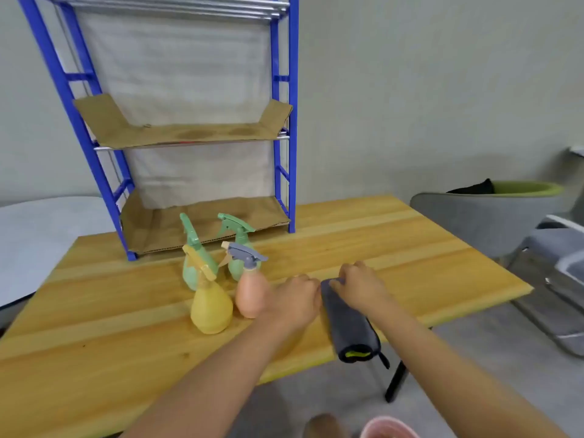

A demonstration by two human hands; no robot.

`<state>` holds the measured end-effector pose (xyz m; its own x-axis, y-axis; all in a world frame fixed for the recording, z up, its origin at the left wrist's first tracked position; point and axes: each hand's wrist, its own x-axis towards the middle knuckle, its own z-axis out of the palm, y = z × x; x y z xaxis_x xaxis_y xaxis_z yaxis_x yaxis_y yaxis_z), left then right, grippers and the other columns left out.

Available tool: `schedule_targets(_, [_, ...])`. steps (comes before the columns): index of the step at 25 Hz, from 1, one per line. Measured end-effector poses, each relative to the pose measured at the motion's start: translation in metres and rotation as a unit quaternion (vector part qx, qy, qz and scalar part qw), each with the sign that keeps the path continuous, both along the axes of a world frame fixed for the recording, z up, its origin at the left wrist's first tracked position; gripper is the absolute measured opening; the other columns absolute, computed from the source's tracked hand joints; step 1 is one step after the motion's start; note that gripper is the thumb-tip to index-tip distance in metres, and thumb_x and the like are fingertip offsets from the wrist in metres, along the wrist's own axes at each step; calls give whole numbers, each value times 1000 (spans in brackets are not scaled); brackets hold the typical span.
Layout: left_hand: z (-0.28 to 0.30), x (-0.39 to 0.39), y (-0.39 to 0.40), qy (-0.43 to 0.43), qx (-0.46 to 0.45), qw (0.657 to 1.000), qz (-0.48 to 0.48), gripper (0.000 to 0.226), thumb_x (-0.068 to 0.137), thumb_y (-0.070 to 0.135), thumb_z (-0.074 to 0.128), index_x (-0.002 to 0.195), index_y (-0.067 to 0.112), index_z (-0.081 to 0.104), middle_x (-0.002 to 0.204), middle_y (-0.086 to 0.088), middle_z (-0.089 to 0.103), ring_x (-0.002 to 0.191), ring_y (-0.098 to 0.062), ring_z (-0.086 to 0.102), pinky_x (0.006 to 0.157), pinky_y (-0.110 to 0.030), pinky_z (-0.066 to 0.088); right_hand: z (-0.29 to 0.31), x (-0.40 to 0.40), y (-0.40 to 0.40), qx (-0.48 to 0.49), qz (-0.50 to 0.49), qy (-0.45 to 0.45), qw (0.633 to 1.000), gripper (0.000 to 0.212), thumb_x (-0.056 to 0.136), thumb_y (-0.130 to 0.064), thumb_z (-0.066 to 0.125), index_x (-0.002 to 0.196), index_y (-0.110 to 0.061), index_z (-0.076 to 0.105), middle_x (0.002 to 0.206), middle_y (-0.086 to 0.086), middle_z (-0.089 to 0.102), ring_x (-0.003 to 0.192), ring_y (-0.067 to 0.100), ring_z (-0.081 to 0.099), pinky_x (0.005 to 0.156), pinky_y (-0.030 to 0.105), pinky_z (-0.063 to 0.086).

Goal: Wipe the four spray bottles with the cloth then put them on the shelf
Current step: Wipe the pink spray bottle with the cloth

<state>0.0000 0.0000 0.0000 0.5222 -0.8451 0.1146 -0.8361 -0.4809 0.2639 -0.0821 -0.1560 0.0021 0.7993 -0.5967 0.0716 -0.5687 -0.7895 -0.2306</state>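
Cloth (349, 324): dark grey, rolled up, lying on the tabletop (410, 248) with its near end poking over the front edge, a yellow-green tag showing there. I see my right hand (360, 284) on its far end, fingers (336, 283) curled down onto the fabric and gripping it. My left hand (295, 300) sits just left of the cloth, touching its side; its fingers point away from me and are tucked from view, so I cannot tell whether they are apart or closed on anything.

The four bottles stand in a tight cluster just left of my left fingers. The pink bottle (251, 295), with a grey trigger head, is nearest, right against the back of that hand. The yellow bottle (211, 306) stands beside it, further left. Two green bottles (197, 263) (241, 245) stand behind those two, beyond my fingertips.

The shelf (189, 134), blue-framed with brown cardboard lining its tiers, stands at the back of the tabletop beyond the bottles, well apart from both hands. Grey chairs (480, 222) sit off to the right of my right fingers
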Motion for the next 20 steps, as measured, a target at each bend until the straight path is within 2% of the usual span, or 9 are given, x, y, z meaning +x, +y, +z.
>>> schedule_targets(3, [-8,-8,19,-5,2,1000,21,26,97,29,42,108,20,64,112,-3,63,107,-28,60,81,-43,53,-14,7,13,35,-69,80,994,53,92,-61,48,124,-18,50,126,10,46,112,33,51,87,43,48])
schedule_targets(5, [-13,-9,29,-9,5,1000,22,27,97,28,43,108,18,66,110,-4,64,105,-28,61,83,-42,53,-25,12,21,57,-77,109,989,60,92,-61,50,132,-18,44,130,12,46,115,34,51,86,41,49])
schedule_targets(9, [-10,-5,46,-29,-2,1000,3,27,97,26,44,103,15,67,105,-6,64,100,-29,61,82,-39,52,-39,15,25,15,-76,63,995,60,93,-56,52,139,-19,35,137,12,41,121,36,45,91,43,45])
schedule_targets(11, [-6,-7,52,-54,6,999,-9,27,98,26,44,101,13,67,102,-7,64,98,-29,60,80,-40,51,-43,20,29,19,-32,45,998,50,94,-46,55,134,-19,42,133,10,44,117,35,48,94,40,45])
schedule_targets(15, [9,-4,66,-144,-21,989,-29,22,97,23,45,92,13,65,93,-5,63,92,-28,59,75,-40,46,-46,26,42,20,82,8,996,29,91,-20,58,120,-18,57,122,6,51,103,30,57,85,35,48])
schedule_targets(18, [28,17,82,-240,-99,965,-47,13,90,19,57,86,14,69,82,-1,64,83,-26,62,68,-36,51,-56,20,49,16,140,-35,989,25,90,-12,59,115,-16,63,125,4,54,106,27,58,83,33,47])
schedule_targets(20, [47,34,92,-270,-138,951,-59,13,90,17,60,95,13,72,90,-2,67,91,-26,63,76,-38,54,-61,13,53,7,171,-71,983,29,89,-8,62,117,-15,64,129,3,56,111,29,58,88,36,48])
